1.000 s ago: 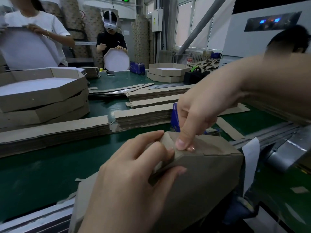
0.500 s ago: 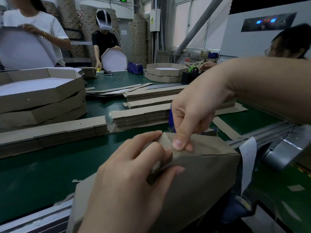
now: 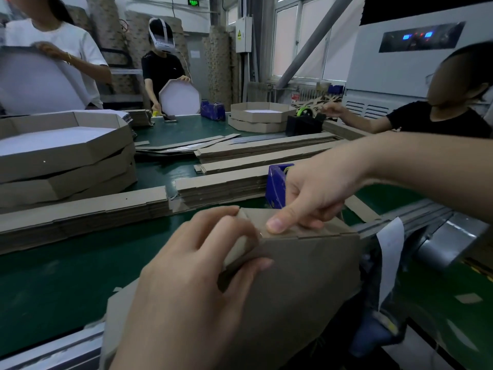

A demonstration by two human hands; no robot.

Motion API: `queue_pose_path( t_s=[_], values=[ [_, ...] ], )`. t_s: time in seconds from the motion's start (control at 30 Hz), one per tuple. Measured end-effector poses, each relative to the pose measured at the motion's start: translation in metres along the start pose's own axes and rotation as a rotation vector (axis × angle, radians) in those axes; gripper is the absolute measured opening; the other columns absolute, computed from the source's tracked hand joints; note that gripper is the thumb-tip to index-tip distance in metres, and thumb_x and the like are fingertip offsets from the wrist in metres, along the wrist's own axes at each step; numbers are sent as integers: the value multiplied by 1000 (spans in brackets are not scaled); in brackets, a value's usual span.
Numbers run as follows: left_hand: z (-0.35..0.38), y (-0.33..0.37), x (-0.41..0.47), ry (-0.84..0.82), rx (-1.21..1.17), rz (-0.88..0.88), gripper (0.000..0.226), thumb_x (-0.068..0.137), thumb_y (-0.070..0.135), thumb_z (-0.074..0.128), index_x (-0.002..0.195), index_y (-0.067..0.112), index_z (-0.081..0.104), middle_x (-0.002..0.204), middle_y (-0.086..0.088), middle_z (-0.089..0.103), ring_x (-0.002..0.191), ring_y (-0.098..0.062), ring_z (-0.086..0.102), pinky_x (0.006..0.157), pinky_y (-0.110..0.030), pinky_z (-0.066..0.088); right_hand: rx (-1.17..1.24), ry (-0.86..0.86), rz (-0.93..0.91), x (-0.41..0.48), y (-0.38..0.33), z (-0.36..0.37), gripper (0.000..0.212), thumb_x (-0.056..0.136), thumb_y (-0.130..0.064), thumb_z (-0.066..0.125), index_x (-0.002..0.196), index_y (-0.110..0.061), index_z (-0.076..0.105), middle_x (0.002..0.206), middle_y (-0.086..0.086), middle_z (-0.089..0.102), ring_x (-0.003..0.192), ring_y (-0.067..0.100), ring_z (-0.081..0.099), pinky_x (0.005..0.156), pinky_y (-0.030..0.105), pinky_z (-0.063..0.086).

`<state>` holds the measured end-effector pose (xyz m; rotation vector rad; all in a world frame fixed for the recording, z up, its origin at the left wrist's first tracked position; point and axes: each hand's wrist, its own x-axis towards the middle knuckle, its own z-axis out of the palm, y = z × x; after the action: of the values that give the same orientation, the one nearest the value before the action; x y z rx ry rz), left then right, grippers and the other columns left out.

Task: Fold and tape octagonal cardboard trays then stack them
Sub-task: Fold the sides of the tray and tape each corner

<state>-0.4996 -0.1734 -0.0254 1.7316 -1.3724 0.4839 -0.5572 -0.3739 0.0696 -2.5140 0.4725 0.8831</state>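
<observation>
A brown cardboard tray (image 3: pixel 298 276) stands tilted on its edge in front of me, at the near rim of the green table (image 3: pixel 66 271). My left hand (image 3: pixel 192 284) grips a folded corner of the tray, fingers curled over the top and thumb on the outer face. My right hand (image 3: pixel 312 198) reaches in from the right and presses its thumb down on the tray's top edge next to that corner. A blue tape dispenser (image 3: pixel 276 182) sits just behind my right hand, partly hidden by it.
Finished trays (image 3: pixel 66 153) are stacked at the left. Flat cardboard strips (image 3: pixel 85 214) lie in piles across the table's middle. More trays (image 3: pixel 256 116) and a black dispenser (image 3: pixel 304 124) stand at the far end. Three people work around the table.
My right thumb has turned flatter along the tray's top edge and shifted slightly right. My left hand keeps its grip on the corner. The view has tilted down a little.
</observation>
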Motion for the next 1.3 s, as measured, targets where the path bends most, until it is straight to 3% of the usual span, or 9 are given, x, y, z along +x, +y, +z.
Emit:
queue_pose_path(
  t_s=[0.17,0.3,0.37,0.5,0.67,0.77,1.0,1.17,1.3],
  values=[
    [4,-3,-1,-13,97,48,34,83,44,54,111,33,72,115,1,66,90,-19,67,65,-39,58,42,126,-52,-10,25,-9,50,58,-70,66,68,-21,67,54,-4,49,45,8,40,42,15,34],
    [7,-6,-4,73,162,73,36,83,40,54,110,26,73,117,-8,68,95,-25,70,75,-47,58,373,730,29,-3,70,-16,34,85,-50,62,70,-21,69,54,-4,54,41,6,45,38,16,35],
    [8,-6,-5,120,191,84,35,82,39,55,106,23,74,116,-9,68,96,-27,70,77,-48,57,407,890,186,11,96,1,30,93,-40,58,79,-15,67,64,-1,58,49,9,48,45,20,38],
    [11,-4,-7,152,180,101,33,82,39,57,99,20,77,115,-7,68,100,-26,69,79,-47,57,584,928,273,37,120,53,28,96,-39,54,89,-16,69,85,3,63,62,15,50,53,24,38],
    [10,-3,-5,138,115,82,27,79,42,59,83,19,73,116,0,69,103,-16,68,79,-30,49,920,979,154,48,124,76,28,89,-41,65,89,-14,72,84,17,66,67,24,54,59,30,40],
    [11,-5,-5,150,77,82,27,77,44,61,75,16,63,114,3,69,101,-12,68,78,-30,50,1061,981,136,49,125,76,23,86,-32,69,94,-11,73,53,-1,53,43,10,40,41,20,32],
    [10,-7,-5,148,41,37,28,76,48,61,74,21,54,115,13,66,99,-2,65,73,-26,50,1394,1072,139,54,114,69,25,78,-22,77,96,-8,68,72,2,51,56,10,42,42,21,42],
    [8,-9,-5,140,42,28,27,74,49,60,74,23,53,116,16,65,98,0,63,73,-24,49,1532,1169,-48,53,110,79,7,83,-9,65,78,-4,62,55,-1,40,46,7,39,55,25,44],
    [6,-9,-5,132,31,24,27,74,50,59,75,24,53,117,16,64,99,-3,66,72,-26,50,1602,1195,-265,42,106,92,32,83,3,48,53,-9,47,48,2,34,42,8,40,58,22,51]
  ],
)
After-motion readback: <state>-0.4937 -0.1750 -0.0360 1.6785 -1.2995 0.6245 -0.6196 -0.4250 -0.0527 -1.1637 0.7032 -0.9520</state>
